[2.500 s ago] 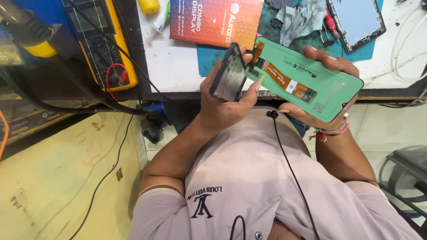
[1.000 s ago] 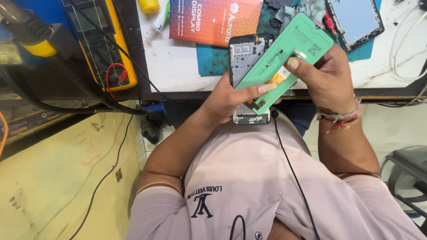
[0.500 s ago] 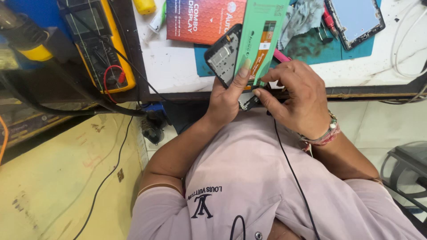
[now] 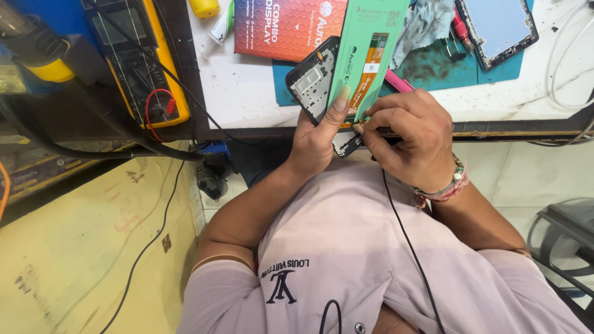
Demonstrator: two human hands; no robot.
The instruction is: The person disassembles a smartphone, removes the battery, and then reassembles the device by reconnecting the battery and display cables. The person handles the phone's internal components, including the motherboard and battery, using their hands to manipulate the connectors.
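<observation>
Nearest the camera, the left hand [image 4: 315, 142] is closed around the lower edge of a black phone frame [image 4: 317, 83], its inner side facing up. The thumb is stretched up and pressed flat on the green display panel [image 4: 365, 49] that lies over the frame.

The right hand [image 4: 411, 136] is curled almost closed, fingertips pinched at the lower end of the orange flex strip [image 4: 366, 77] on the panel's back. Whether a small tool sits between those fingertips cannot be told. A beaded bracelet [image 4: 447, 187] sits on that wrist.

Judged from this position, panel and frame are brought together but not seated: the panel stands tilted over the frame, and its green backing is still on. Connecting the flex and closing the assembly appear to remain.

Both parts are held just above the near edge of the white workbench [image 4: 247, 99]. Farther on lie a teal mat [image 4: 445, 68], a grey cloth [image 4: 427, 25], a red carton [image 4: 284, 28] and a second phone body [image 4: 498, 25] at far right. A yellow multimeter [image 4: 142, 62] stands at left. The floor [image 4: 80, 247] below is yellowish.
</observation>
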